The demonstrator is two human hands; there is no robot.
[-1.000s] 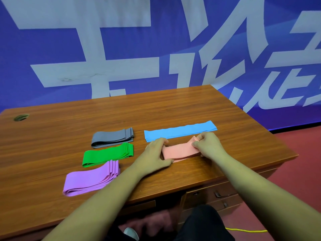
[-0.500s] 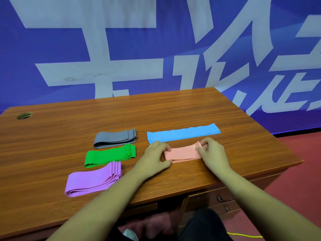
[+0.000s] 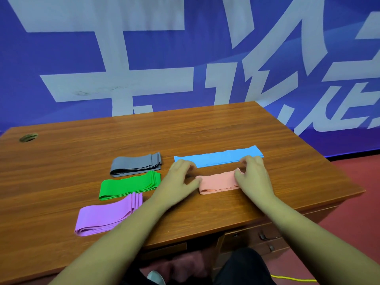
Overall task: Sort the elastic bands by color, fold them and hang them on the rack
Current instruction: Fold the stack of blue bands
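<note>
So the folded pink band sits on the desk near the front edge, with the blue band lying flat just at its 12 o'clock. The right hand pinches the pink one's right end, fingers curled. The left hand has its thumb on the left end, but I can't tell if it's really gripping. The gray band, green band and purple band, all folded, are off at 9 o'clock.

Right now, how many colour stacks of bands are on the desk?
5: grey stack back left, green stack in front of it, purple stack nearest; blue stack back right, pink stack between left hand and right hand. Layers within stacks can't be counted.
</note>
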